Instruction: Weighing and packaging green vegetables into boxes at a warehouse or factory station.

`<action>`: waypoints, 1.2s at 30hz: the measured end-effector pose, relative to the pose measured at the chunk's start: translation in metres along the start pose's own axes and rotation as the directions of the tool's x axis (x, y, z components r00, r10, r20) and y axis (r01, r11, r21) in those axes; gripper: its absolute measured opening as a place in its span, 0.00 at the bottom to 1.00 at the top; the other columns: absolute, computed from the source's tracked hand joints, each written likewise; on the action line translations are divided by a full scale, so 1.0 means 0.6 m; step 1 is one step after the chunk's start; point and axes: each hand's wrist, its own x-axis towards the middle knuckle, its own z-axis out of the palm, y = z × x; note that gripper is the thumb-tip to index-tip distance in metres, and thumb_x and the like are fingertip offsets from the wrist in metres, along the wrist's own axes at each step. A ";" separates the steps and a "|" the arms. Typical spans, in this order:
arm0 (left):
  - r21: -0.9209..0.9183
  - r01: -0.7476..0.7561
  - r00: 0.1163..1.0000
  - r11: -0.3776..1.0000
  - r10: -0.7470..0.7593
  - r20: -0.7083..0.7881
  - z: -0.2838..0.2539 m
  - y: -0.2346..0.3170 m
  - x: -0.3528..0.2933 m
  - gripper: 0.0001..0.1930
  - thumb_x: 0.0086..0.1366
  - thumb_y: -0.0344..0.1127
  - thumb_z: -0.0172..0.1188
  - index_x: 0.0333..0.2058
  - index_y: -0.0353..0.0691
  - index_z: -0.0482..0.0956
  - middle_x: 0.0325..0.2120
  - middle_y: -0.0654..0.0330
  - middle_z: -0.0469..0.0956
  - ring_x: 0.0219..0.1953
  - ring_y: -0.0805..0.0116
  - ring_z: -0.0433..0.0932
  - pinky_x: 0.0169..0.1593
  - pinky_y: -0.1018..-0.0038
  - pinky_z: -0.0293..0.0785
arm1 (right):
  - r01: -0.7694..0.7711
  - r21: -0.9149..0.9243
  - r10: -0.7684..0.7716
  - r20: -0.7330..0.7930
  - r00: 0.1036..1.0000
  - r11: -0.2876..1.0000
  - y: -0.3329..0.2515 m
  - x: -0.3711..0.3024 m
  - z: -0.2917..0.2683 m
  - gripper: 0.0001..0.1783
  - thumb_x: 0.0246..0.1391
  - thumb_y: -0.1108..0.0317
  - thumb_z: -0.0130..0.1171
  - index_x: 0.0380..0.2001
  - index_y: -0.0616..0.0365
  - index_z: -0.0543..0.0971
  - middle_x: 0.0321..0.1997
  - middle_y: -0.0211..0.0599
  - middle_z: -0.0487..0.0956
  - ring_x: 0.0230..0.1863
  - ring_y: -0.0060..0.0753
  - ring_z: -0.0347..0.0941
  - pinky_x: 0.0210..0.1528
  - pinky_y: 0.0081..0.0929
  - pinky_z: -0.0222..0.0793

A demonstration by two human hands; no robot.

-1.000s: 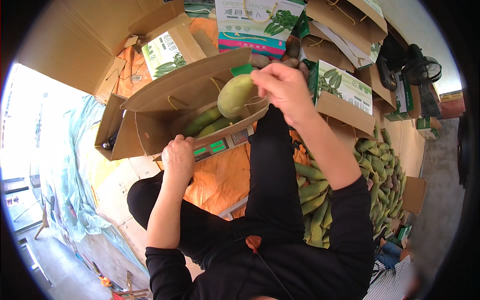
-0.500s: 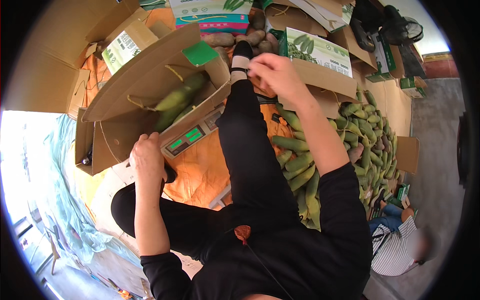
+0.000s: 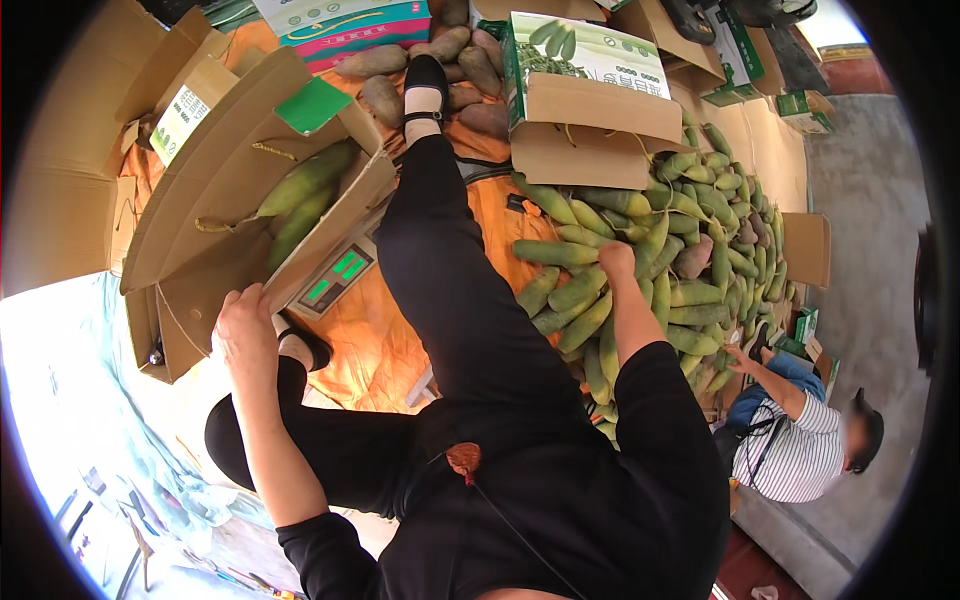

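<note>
Widest thing underfoot: crinkled orange plastic sheet (image 3: 365,365), spread on the floor. On the right, a broad pile of long, smooth green radishes (image 3: 695,292), heaped at odd angles. On the left, a deep, open-topped brown cardboard box (image 3: 335,225), tilted in view. Person in a black-and-white striped shirt (image 3: 795,450) sits beyond the pile's near right edge. White-and-green printed cardboard carton (image 3: 615,55) stands behind the pile. Flat grey scale with a lit green display (image 3: 335,278) juts out along the box's near side; box appears to rest on it.

Inside the box: two plump green radishes (image 3: 310,180), lying side by side against the far end.

Left hand (image 3: 245,325): fingertips at the box's near rim; cannot tell whether they pinch it. Right hand (image 3: 617,260): down among the pile, touching radishes, fingers curled under and hidden; cannot tell if clamped on one.

Step in hand, as judged: picking a radish from the pile. Next move seems to call for a firm grip round one body, then a careful lift clear of its neighbours, box rim kept steady.
</note>
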 end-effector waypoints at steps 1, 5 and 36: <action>0.003 -0.003 1.000 1.000 0.003 -0.010 0.000 0.002 0.000 0.10 0.58 0.33 0.56 0.38 0.40 0.80 0.30 0.50 0.75 0.34 0.49 0.76 0.38 0.61 0.72 | -0.122 0.041 0.123 -0.030 0.992 0.992 0.013 -0.008 -0.003 0.08 0.55 0.68 0.56 0.27 0.61 0.77 0.21 0.38 0.72 0.21 0.34 0.66 0.26 0.38 0.63; 0.025 -0.014 1.000 1.000 0.014 -0.022 0.000 0.006 0.000 0.09 0.58 0.32 0.57 0.37 0.38 0.80 0.29 0.49 0.75 0.34 0.49 0.76 0.37 0.61 0.71 | -0.405 0.068 0.403 0.047 0.914 0.912 0.025 -0.032 -0.020 0.09 0.55 0.66 0.58 0.26 0.59 0.76 0.20 0.36 0.70 0.21 0.33 0.63 0.27 0.40 0.60; -0.028 -0.106 0.985 0.994 0.101 -0.143 0.006 0.015 -0.024 0.03 0.54 0.29 0.55 0.28 0.39 0.71 0.31 0.56 0.72 0.34 0.57 0.77 0.36 0.63 0.75 | 0.324 0.279 -0.374 0.148 0.916 0.904 -0.109 -0.091 -0.015 0.30 0.43 0.74 0.66 0.50 0.59 0.67 0.42 0.38 0.74 0.42 0.33 0.72 0.41 0.31 0.70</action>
